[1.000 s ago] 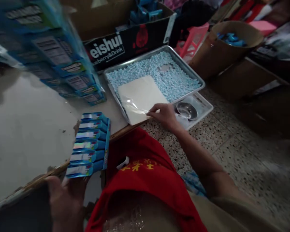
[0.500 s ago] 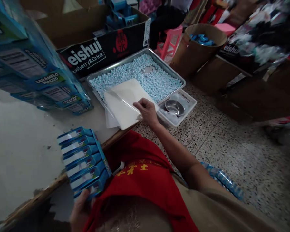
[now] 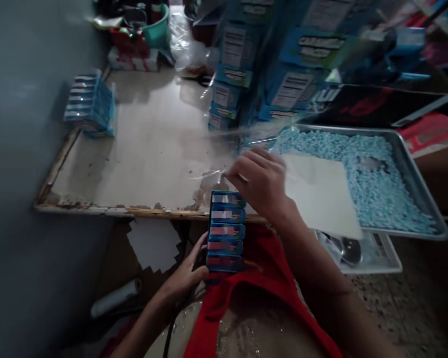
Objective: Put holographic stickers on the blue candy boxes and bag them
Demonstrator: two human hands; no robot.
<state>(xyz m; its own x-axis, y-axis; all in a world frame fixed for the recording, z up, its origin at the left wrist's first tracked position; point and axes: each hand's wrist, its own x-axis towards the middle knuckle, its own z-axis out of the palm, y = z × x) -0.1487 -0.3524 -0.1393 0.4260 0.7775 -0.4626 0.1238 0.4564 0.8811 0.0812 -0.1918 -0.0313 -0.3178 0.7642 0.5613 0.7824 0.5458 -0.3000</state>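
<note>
My left hand is closed around the lower left side of a row of small blue candy boxes, held against the red apron at the table's front edge. Above the row's far end, my right hand is pinched on a thin clear plastic sheet or bag. Motion blurs the sheet, and its full outline is hard to make out. A stack of pale sheets lies right of that hand, partly over a metal tray of small light-blue pieces.
Tall stacks of blue cartons stand at the table's back. A wrapped block of blue boxes sits at the left end of the table. A white plastic basket is below the tray; a white roll lies under the table.
My view has swung left. My right hand has lifted the clear plastic off the pale stack and carried it over to the row of boxes, which my left hand still holds.
</note>
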